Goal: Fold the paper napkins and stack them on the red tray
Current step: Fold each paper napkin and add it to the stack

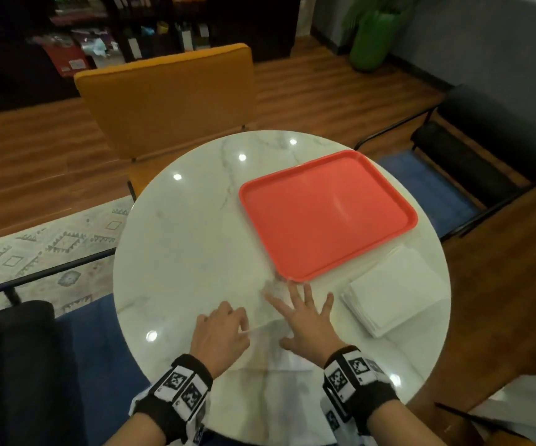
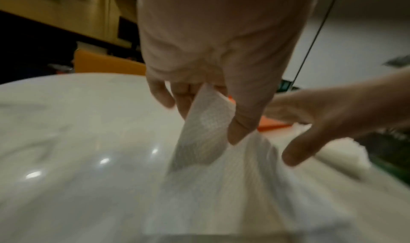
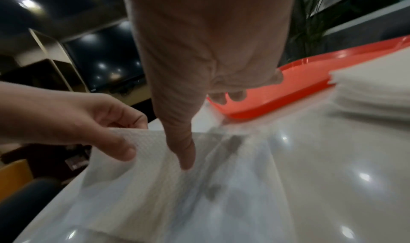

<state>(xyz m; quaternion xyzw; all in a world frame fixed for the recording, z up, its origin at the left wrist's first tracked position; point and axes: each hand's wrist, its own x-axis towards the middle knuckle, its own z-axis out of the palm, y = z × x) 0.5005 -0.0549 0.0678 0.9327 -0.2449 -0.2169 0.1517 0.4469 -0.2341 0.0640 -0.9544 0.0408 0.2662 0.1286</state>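
Note:
A thin white paper napkin [image 1: 269,347] lies spread on the round marble table [image 1: 189,252] near its front edge. My left hand [image 1: 224,329] pinches the napkin's left corner [image 2: 208,120] between thumb and fingers and lifts it off the table. My right hand [image 1: 305,317] lies flat on the napkin [image 3: 168,182] with fingers spread, its thumb [image 3: 185,152] pressing the sheet down. The red tray [image 1: 327,210] sits bare just beyond my right fingertips. A stack of unfolded white napkins [image 1: 392,291] rests to the right of my right hand, beside the tray.
An orange chair [image 1: 166,98] stands at the table's far side. A dark chair [image 1: 485,149] stands at the right, and a dark armrest [image 1: 19,365] at the near left. A patterned rug [image 1: 44,249] and wooden floor surround the table.

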